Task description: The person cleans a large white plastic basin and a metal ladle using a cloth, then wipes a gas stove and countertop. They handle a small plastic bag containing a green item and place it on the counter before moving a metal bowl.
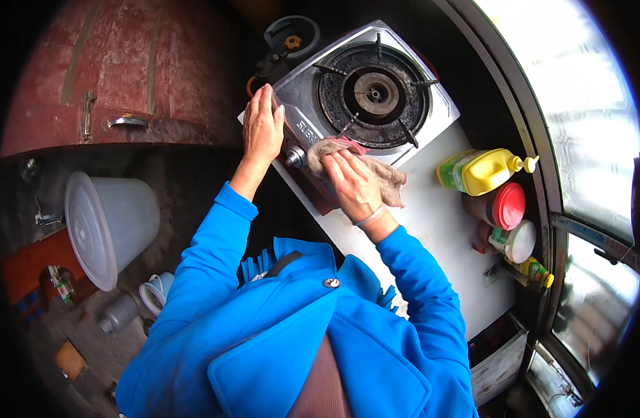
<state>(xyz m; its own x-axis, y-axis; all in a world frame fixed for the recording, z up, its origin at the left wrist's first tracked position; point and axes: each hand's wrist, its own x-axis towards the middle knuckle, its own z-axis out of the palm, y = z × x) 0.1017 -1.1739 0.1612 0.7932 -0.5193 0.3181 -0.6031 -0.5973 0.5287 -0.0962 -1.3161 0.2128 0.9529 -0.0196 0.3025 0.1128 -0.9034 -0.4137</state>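
Note:
A single-burner gas stove (304, 94) with a metal top stands on the white countertop (429, 219). Its round burner (376, 93) has a dark, stained drip ring and black pan supports. My left hand (262, 125) lies along the stove's left front corner, fingers extended and holding nothing. Under the fingers of my right hand (354, 185) is a beige cloth (388, 180) with pinkish-red edges, pressed on the stove's front edge near the burner. The cloth hides part of the front panel. Just left of it the control knob (295, 156) shows.
A yellow pump bottle (482, 171), a red-lidded container (508, 206), a white-lidded jar (513, 241) and a yellow-capped bottle (537, 273) line the window side. Behind the stove is a hose with a yellow valve knob (293, 42). A lidded plastic bucket (127, 224) stands left, beneath a red wooden cabinet (121, 68).

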